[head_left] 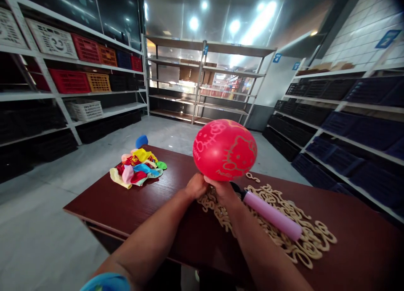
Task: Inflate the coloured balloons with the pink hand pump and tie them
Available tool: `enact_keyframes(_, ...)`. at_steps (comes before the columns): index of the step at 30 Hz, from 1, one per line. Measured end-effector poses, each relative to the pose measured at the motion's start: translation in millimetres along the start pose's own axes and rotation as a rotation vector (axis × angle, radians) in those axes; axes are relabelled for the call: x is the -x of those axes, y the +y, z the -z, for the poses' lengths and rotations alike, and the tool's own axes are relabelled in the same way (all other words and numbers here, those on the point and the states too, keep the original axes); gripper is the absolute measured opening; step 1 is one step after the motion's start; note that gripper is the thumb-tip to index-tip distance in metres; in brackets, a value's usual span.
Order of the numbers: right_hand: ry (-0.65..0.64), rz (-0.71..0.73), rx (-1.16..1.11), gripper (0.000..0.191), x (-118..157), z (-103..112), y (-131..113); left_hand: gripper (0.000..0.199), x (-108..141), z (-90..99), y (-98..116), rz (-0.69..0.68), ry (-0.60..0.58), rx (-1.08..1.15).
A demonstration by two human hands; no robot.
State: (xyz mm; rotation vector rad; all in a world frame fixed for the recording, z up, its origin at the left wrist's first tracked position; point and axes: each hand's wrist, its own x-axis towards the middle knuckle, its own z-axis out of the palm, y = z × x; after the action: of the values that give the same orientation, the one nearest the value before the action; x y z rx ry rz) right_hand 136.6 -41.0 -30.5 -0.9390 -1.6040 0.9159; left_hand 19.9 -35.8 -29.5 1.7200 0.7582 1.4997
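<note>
A blown-up red balloon (224, 150) with cartoon cat prints stands above the dark brown table (126, 215). At its lower end, my left hand (196, 186) is closed around the neck area. My right hand (223, 190) is closed close beside it, just under the balloon, and the neck itself is hidden by my fingers. Behind my right wrist lies a pink balloon pump (273, 215) with a black end, resting on many curly pale wooden pieces (315, 240). To the left is a pile of limp balloons (139, 169) in several colours.
A blue object (142, 141) shows at the table's far left corner. Shelves with red, yellow and white crates (86, 110) stand on the left. Metal racks (202, 84) stand at the back, and shelves of dark crates (362, 126) line the right side.
</note>
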Motion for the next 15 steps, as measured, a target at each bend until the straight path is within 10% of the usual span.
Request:
enact_keyframes(4, 0.036, -0.102, -0.233, 0.049, 4, 2, -4, 0.008, -1, -2.1, 16, 0.104, -0.135, 0.108)
enact_keyframes(9, 0.043, -0.212, -0.528, 0.034, 4, 5, -11, 0.012, -2, 4.4, 22, 0.560, -0.217, 0.452)
enact_keyframes(15, 0.063, -0.313, -0.853, 0.020, 2, 6, -6, 0.031, 0, 0.8, 12, 0.378, -0.322, 0.266)
